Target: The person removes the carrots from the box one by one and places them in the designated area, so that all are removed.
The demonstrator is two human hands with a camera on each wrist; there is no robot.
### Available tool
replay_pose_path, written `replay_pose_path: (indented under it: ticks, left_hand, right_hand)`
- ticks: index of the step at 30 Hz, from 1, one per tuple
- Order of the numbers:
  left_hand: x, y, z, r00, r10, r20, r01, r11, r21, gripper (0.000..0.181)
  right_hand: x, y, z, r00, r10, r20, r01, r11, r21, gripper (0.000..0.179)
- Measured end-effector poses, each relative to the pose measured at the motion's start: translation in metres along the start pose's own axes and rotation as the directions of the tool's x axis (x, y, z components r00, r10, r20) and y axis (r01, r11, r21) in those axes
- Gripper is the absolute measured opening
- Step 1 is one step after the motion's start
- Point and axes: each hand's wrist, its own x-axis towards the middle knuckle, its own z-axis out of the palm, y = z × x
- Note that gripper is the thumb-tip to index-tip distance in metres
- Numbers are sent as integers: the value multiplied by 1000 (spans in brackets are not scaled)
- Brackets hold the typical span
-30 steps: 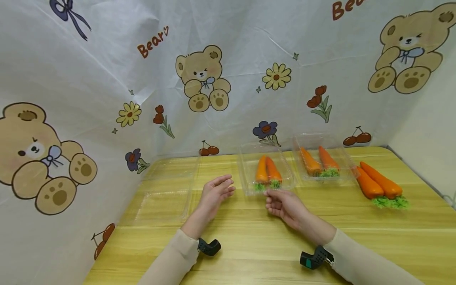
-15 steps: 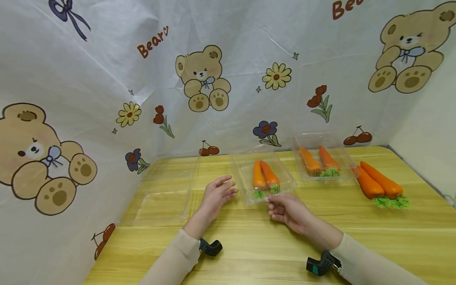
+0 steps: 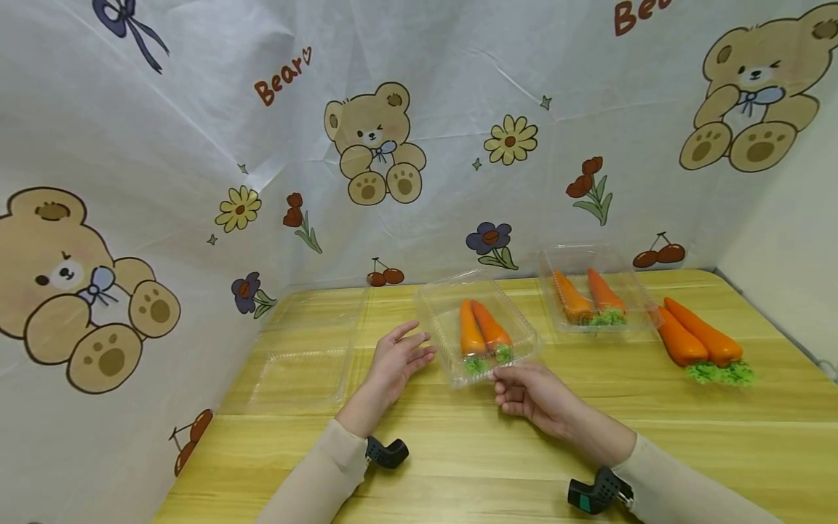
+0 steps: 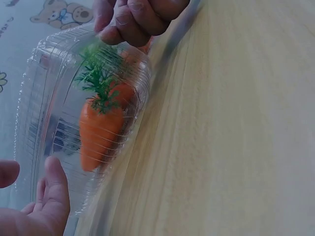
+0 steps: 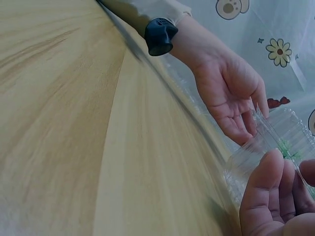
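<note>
My right hand (image 3: 533,399) pinches the front edge of a transparent plastic box (image 3: 437,309), thumb on top and fingers curled beneath. Two orange carrots (image 3: 471,329) with green leafy tops lie inside, tops toward me. The box sits turned at a slant. Beside its left side is my left hand (image 3: 401,360), fingers spread and loosely bent, palm toward the box. In the left wrist view the left hand (image 4: 47,204) is near the box wall (image 4: 37,98), while the right hand (image 4: 142,17) holds the rim. Whether the left fingertips touch the box I cannot tell.
Behind to the right stands another transparent box (image 3: 569,255) with two carrots (image 3: 605,291). Two loose carrots (image 3: 703,338) lie at the table's right. A transparent box (image 3: 297,382) lies at the left. A printed bear cloth (image 3: 445,94) hangs behind the wooden table (image 3: 458,466).
The right hand has drawn the box with its carrots toward me and a little left, turning it to a slant. The left hand has hardly moved.
</note>
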Motion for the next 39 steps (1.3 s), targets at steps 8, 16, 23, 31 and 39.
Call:
replay_pose_path:
  ticks: [8, 16, 23, 31, 39]
  left_hand:
    - [7, -2, -6, 999, -12, -47, 10, 999, -37, 62]
    - [9, -4, -6, 998, -13, -58, 11, 999, -41, 63]
    - [8, -5, -7, 997, -24, -72, 21, 999, -40, 66]
    - [5, -4, -6, 998, -12, -56, 9, 999, -51, 73]
    - [0, -4, -3, 999, -10, -36, 8, 999, -44, 77]
  right_hand:
    - [-1, 0, -2, 999, 9, 44, -9, 1000, 2, 21]
    - [-3, -1, -5, 997, 22, 75, -22, 1000, -2, 22]
    - [-3, 0, -8, 996, 20, 85, -20, 1000, -10, 24]
    - [-7, -3, -7, 999, 14, 38, -14, 1000, 16, 23]
    - [-10, -3, -8, 1000, 1, -7, -1, 999, 43, 25]
